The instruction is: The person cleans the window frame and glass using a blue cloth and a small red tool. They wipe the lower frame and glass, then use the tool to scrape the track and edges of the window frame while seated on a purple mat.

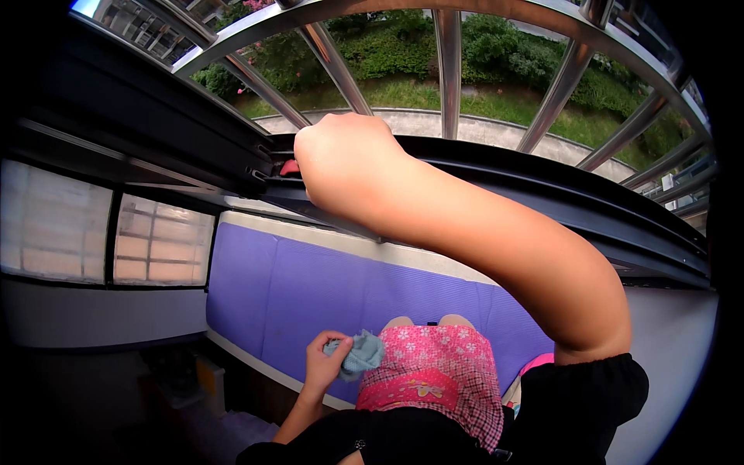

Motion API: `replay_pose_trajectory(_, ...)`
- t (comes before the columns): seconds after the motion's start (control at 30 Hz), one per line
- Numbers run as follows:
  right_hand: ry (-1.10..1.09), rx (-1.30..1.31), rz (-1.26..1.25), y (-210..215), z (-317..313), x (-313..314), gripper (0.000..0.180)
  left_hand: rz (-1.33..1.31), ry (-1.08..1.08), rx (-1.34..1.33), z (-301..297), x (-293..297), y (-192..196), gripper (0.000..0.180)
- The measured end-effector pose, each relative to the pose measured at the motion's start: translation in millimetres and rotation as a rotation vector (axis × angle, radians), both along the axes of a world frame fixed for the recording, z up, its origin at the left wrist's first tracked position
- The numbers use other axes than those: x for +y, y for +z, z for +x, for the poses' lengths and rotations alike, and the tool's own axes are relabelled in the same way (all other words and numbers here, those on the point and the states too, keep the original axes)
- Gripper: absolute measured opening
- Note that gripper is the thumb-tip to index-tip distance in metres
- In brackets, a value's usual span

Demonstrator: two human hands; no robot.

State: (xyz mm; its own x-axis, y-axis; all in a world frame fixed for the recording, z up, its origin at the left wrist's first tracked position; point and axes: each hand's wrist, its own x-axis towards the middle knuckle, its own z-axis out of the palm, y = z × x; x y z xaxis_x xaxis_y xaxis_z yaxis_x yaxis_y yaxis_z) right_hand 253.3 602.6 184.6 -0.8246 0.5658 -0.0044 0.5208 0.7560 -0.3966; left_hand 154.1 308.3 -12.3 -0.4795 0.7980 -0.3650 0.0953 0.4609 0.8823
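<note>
My right hand (pixel 345 159) reaches across to the dark window track (pixel 480 163), closed in a fist with its back toward me. A small red piece (pixel 289 167) shows beside the fist, at the left end of the track. Whatever the fingers grip is hidden beneath them, and whether the red piece is part of it I cannot tell. Lower down, near my lap, my left hand (pixel 324 360) pinches a crumpled blue-grey cloth (pixel 363 355) between thumb and fingers. The cloth hangs next to the pink flowered apron (pixel 426 356) I wear.
Curved metal railing bars (pixel 448 77) stand beyond the track, with grass and shrubs outside. Below the window lies a purple mat (pixel 310 291) on a light-edged ledge. A dark window frame (pixel 139 124) fills the left, above frosted panes (pixel 159 240). A white wall (pixel 666 341) borders the right.
</note>
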Motion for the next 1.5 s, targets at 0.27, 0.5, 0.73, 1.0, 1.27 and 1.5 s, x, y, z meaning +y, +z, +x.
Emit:
replay_pose_trajectory(0.27,-0.01,0.025,0.009,-8,-4,0,0.014,0.026,-0.011,0.019,5,0,2,0.009)
replay_pose_trajectory(0.5,-0.006,0.049,0.013,-13,-7,0,0.015,-0.011,-0.013,-0.004,10,-2,6,0.01)
replay_pose_trajectory(0.73,-0.081,0.134,0.03,-10,2,-4,0.013,-0.026,-0.007,0.013,8,-12,7,0.01)
replay_pose_trajectory(1.0,-0.082,0.351,-0.11,-23,6,-2,0.015,0.02,0.003,0.009,8,-5,14,0.009)
replay_pose_trajectory(1.27,-0.133,0.237,-0.124,-12,9,0,0.02,0.024,0.012,-0.003,12,-1,20,0.009)
replay_pose_trajectory(1.5,-0.159,0.353,-0.192,-10,25,-1,0.023,0.055,0.015,0.032,10,-11,6,0.011)
